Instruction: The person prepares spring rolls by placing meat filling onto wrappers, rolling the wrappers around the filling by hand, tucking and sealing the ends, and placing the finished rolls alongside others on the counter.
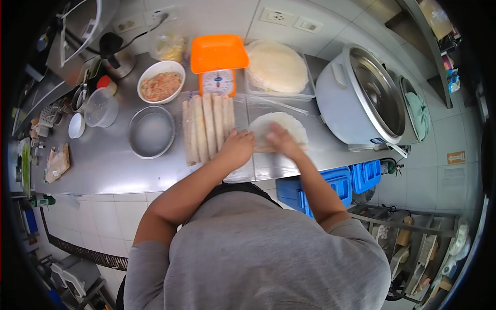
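The brushed-metal table [108,170] ran along a tiled wall [227,15] with power sockets [277,16], the pale tiled floor [106,212] showing below its front edge. Blue bins [337,187] stood under the right part, a rack [413,243] further right. On top, an orange scale [218,82] stood behind a row of long pale rolls [206,124], between a bowl [165,66] of pinkish mixture and a clear tray [310,92] of stacked round sheets [276,67]. A large white pot [336,103] stood on the right.

One pale sheet [261,126] lay near the table's front edge, just right of the rolls. The left hand [237,146], fingers bent, was between the two; its fingertips were hard to see, so I could not tell whether it gripped anything. The right hand [280,138] was over the sheet, too blurred to tell whether it touched or grasped it. That hand and forearm also hid part of the sheet. The dark rim of the view cut off clutter at both sides.
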Demonstrator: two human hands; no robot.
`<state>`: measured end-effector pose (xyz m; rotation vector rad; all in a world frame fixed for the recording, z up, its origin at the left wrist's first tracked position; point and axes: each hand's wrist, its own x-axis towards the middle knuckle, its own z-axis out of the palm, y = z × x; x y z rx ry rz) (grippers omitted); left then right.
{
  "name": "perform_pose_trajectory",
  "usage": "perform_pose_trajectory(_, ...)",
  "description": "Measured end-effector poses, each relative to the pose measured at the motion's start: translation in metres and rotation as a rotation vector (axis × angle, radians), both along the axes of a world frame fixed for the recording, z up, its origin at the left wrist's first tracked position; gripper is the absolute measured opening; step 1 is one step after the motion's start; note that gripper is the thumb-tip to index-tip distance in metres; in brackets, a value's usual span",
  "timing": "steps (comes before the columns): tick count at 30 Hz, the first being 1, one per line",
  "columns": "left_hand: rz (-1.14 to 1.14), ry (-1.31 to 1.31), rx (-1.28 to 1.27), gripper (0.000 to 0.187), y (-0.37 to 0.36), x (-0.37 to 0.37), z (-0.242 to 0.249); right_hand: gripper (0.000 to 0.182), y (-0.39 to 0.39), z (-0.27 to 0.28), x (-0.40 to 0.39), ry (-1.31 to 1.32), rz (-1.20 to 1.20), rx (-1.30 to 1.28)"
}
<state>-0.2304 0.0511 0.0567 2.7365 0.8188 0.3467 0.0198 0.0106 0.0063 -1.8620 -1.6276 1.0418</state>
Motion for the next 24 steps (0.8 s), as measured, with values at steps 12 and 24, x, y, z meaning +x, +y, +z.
perform_pose_trajectory(12, 0.162, 0.343, -0.059, 0.034, 0.004, 0.042, -0.018, 0.093, 0.012, 0.0, 0.024, -0.484, 0.307, 0.356)
perform_pose_trajectory(24, 0.279, 0.508, -0.117, 0.035, -0.009, 0.053, -0.004, 0.086, 0.011, 0.013, 0.057, -0.578, 0.183, 0.258)
